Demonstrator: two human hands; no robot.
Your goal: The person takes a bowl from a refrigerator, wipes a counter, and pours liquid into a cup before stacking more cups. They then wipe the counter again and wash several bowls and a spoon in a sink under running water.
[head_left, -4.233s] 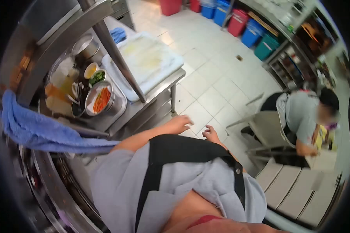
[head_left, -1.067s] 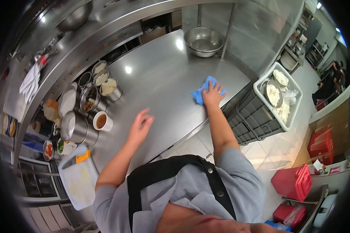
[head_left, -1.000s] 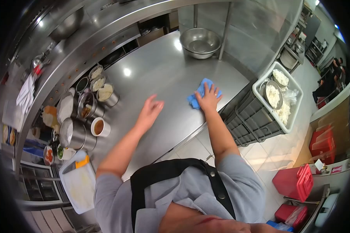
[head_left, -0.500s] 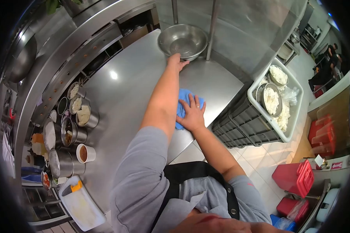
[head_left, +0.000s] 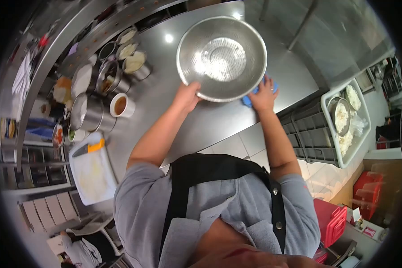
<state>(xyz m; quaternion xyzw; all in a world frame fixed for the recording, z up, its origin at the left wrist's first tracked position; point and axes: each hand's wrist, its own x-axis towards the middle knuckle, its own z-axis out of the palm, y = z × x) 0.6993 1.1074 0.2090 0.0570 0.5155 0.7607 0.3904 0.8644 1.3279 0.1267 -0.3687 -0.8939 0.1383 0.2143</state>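
My left hand point(head_left: 188, 95) grips the near-left rim of a large round metal bowl point(head_left: 223, 58), fingers closed on its edge. The bowl is empty and looks raised above the steel counter point(head_left: 163, 49). On the counter, just right of the bowl's lower rim, my right hand point(head_left: 265, 94) presses on a blue cloth point(head_left: 251, 98). Its fingers point away from me, and the bowl's rim partly covers the cloth.
Metal food containers point(head_left: 89, 111) and a white cup of brown sauce point(head_left: 122, 105) stand at the left. Nearer lies a white cutting board point(head_left: 93, 172). A crate point(head_left: 364, 127) with bowls of white food is at the right. A person point(head_left: 82, 250) is at lower left.
My left hand has brought the bowl nearer from the back of the counter. My right hand stays on the cloth, now partly behind the bowl. The camera view has shifted.
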